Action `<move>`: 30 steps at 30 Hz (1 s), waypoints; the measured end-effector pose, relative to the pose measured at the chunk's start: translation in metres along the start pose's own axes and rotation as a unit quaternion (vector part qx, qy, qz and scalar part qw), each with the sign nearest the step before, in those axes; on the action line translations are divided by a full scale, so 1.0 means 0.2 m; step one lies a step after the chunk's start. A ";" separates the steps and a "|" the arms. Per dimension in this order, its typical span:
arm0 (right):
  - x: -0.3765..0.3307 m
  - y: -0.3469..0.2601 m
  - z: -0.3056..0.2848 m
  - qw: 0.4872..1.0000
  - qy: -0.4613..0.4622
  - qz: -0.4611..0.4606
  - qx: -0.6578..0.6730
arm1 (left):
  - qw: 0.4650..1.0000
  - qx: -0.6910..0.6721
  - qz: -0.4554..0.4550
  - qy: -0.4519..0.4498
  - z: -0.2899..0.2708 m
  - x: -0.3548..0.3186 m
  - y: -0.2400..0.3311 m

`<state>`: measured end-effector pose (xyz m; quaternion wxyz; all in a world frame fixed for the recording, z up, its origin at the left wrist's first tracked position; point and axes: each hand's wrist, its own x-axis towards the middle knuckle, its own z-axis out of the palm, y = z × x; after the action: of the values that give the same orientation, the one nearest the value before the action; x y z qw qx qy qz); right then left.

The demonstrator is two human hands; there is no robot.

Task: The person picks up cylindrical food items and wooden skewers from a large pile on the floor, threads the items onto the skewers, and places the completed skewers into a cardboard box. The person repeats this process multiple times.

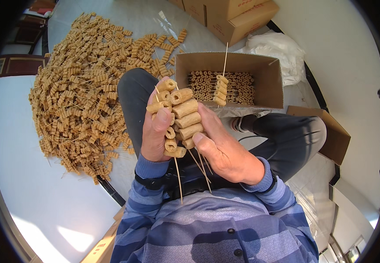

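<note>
Between both hands, above my lap, is a bunch of skewers (pixel 187 120), thin wooden sticks threaded with tan hollow rolls. My left hand (pixel 154 142) is closed round the bunch's left side, thumb pressed on the rolls. From the right, my right hand (pixel 227 153) grips the same bunch, its thumb near the lower rolls. Bare stick ends poke out below, toward my shirt. Just beyond the hands stands an open cardboard box (pixel 271 83), packed with rows of skewers (pixel 207 83). A single skewer (pixel 220 90) leans at its near wall, stick pointing away.
A large heap of loose skewers (pixel 80 96) covers the floor at left. Closed cartons (pixel 229 22) stand at the far side. White plastic wrapping (pixel 277 55) lies beside the box. Another brown carton (pixel 325 133) sits right of my bent knee.
</note>
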<state>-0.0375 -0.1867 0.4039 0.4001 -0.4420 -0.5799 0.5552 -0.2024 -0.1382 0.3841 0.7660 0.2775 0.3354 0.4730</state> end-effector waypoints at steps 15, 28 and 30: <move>0.03 0.04 0.08 0.963 0.136 0.088 0.217 | 0.999 0.033 -0.033 0.005 -0.11 -0.02 0.01; 0.16 0.18 0.07 0.965 0.182 0.091 0.165 | 0.996 0.073 0.051 0.024 -0.03 -0.04 -0.02; 0.14 0.17 0.13 0.962 0.187 0.066 0.189 | 0.997 0.076 0.033 0.000 -0.05 -0.08 0.00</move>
<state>-0.0671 -0.1683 0.3670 0.5405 -0.4916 -0.3490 0.5868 -0.2159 -0.1516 0.3811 0.7268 0.3458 0.3609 0.4711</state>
